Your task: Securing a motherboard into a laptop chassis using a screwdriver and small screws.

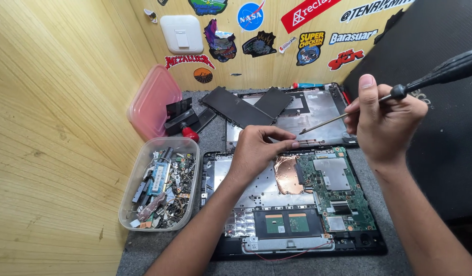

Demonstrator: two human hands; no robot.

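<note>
An opened laptop base (256, 197) lies before me with a green circuit board (333, 184) and a copper heat plate (287, 174) exposed. My left hand (256, 151) rests on the upper edge of the base, thumb and fingers pinched near the screwdriver's tip; whether a screw sits between them I cannot tell. My right hand (384, 122) grips a black-handled screwdriver (430, 79) whose thin shaft slants down-left to the left fingertips.
The removed laptop bottom cover (317, 110) lies behind, with flat black battery packs (246, 107) on it. A clear plastic tub (131, 197) of scrap electronic parts stands at left, its pink lid (151, 105) leaning on the wooden wall. A black laptop lid (440, 138) rises at right.
</note>
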